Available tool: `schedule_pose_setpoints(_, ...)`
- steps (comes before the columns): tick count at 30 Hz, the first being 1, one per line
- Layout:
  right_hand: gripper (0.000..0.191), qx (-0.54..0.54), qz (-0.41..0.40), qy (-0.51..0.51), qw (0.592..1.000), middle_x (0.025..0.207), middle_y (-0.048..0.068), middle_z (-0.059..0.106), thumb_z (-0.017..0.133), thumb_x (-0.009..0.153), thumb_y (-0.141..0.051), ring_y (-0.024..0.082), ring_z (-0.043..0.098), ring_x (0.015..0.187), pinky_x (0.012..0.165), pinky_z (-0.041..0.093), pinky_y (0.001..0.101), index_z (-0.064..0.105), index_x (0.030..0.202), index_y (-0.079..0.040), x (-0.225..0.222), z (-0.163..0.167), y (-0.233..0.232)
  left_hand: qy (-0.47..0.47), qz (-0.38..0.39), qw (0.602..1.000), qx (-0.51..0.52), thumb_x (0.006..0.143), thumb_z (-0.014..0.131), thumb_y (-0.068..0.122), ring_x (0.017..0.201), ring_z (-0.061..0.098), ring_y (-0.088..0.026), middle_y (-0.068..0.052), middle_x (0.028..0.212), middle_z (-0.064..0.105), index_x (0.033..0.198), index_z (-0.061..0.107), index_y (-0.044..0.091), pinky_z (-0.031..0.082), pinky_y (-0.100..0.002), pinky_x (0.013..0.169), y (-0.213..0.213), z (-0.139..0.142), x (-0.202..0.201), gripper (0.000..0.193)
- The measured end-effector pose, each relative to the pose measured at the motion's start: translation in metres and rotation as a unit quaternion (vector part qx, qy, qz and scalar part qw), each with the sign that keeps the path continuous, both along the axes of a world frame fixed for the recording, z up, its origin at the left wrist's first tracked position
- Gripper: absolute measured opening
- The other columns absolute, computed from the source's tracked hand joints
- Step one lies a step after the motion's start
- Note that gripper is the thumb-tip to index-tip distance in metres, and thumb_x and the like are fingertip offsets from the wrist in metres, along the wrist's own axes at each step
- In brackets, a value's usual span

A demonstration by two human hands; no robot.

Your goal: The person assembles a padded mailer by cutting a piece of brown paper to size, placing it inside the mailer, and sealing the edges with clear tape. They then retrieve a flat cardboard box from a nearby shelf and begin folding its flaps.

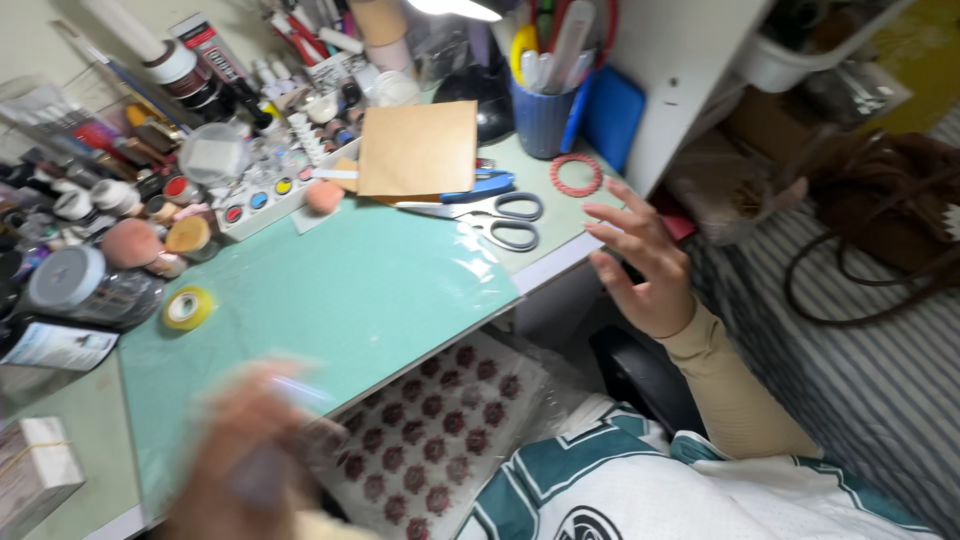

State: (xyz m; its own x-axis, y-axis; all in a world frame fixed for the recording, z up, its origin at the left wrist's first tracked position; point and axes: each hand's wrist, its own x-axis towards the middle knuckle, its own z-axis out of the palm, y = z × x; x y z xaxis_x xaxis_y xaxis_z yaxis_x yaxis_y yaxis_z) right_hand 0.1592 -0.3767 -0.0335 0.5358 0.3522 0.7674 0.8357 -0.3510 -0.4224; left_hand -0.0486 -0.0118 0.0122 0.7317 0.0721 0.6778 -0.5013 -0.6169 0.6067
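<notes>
My right hand (640,265) hangs in the air off the desk (330,300) edge, fingers spread wide and holding nothing; the scissors (505,220) lie nearest it, just beside the brown card (418,148) and near the red ring (576,174). My left hand (250,440) is a blur at the near edge of the green mat (350,290), over the clear sheet of dark red stickers (430,430) in my lap; I cannot tell whether it grips anything. I judge I am between grasps, and reaching for the scissors would call for lowering my right hand leftward onto the handles
</notes>
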Motion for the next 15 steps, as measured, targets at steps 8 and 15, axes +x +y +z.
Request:
schedule_pose_setpoints(8, 0.014, 0.139, -0.31, 0.023, 0.94, 0.108, 0.009, 0.075, 0.068, 0.109, -0.002, 0.017, 0.071, 0.089, 0.077, 0.056, 0.0278, 0.074, 0.122, -0.002, 0.071, -0.069, -0.129, 0.397, 0.496, 0.755, 0.165, 0.104, 0.067, -0.006, 0.111, 0.066, -0.034, -0.026, 0.123, 0.065, 0.133, 0.059, -0.009, 0.054, -0.039, 0.102, 0.229, -0.135, -0.028, 0.031)
schedule_pose_setpoints(15, 0.02, 0.226, -0.369, 0.002, 0.901, 0.108, 0.007, 0.073, 0.072, 0.103, -0.002, 0.015, 0.067, 0.085, 0.069, 0.051, 0.0251, 0.074, 0.122, -0.003, 0.132, -0.13, -0.168, 0.397, 0.512, 0.745, 0.159, 0.101, 0.067, -0.003, 0.102, 0.067, -0.032, -0.022, 0.115, 0.066, 0.127, 0.063, -0.005, 0.055, -0.038, 0.093, 0.214, -0.129, -0.007, 0.026)
